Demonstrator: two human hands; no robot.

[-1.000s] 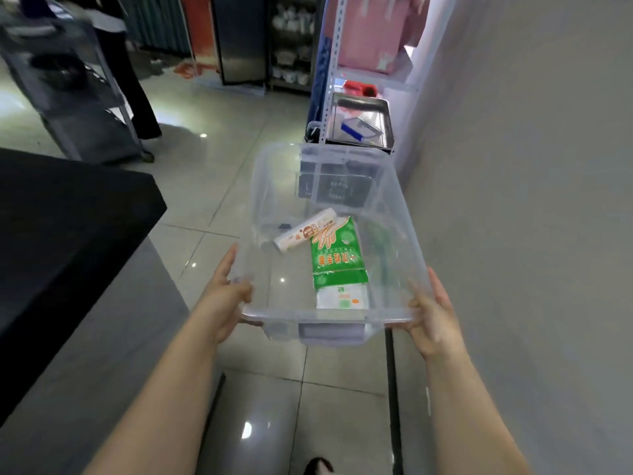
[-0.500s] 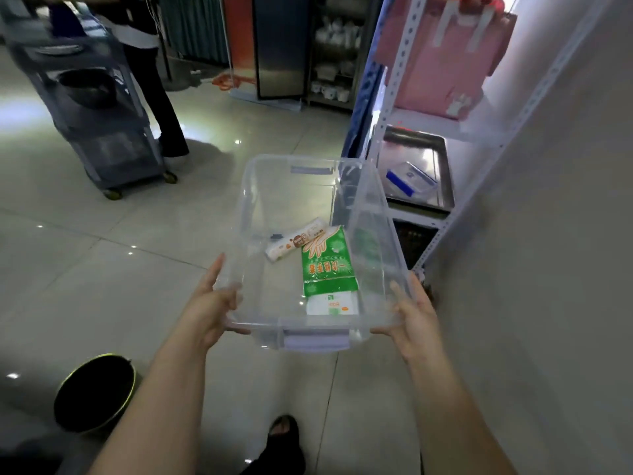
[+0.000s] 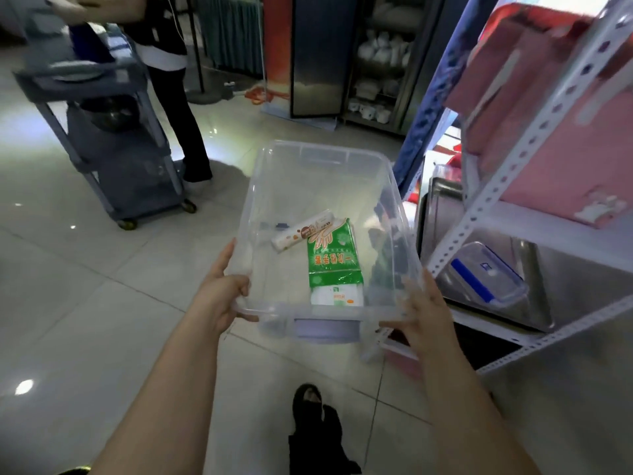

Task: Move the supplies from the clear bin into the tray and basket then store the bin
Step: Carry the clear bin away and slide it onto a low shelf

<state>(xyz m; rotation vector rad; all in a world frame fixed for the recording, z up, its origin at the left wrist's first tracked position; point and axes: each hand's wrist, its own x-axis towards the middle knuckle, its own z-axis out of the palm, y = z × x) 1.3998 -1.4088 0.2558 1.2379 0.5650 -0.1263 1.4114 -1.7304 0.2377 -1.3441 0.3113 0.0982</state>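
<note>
I carry a clear plastic bin (image 3: 274, 173) in front of me over the tiled floor. My left hand (image 3: 221, 296) grips its near left corner, thumb over the rim. My right hand (image 3: 421, 311) grips the near right corner. Inside the bin lie a green and white packet of disposable gloves (image 3: 334, 265) and a white roll (image 3: 303, 231) with brown print, touching at the packet's far end. To the right, a metal tray (image 3: 534, 303) sits on a white shelf rack (image 3: 493, 186) and holds a clear food box with a blue lid strip (image 3: 486, 274).
A pink bag (image 3: 555, 138) fills the shelf above the tray. A person stands at a grey trolley (image 3: 113, 156) at the far left. A dark cabinet (image 3: 318, 56) with white crockery stands behind. My foot (image 3: 310, 402) is below the bin.
I have walked and turned towards the shelf rack: the tray and pink bag are much closer on the right, and the dark counter on the left has dropped out of view. Both hands keep their hold.
</note>
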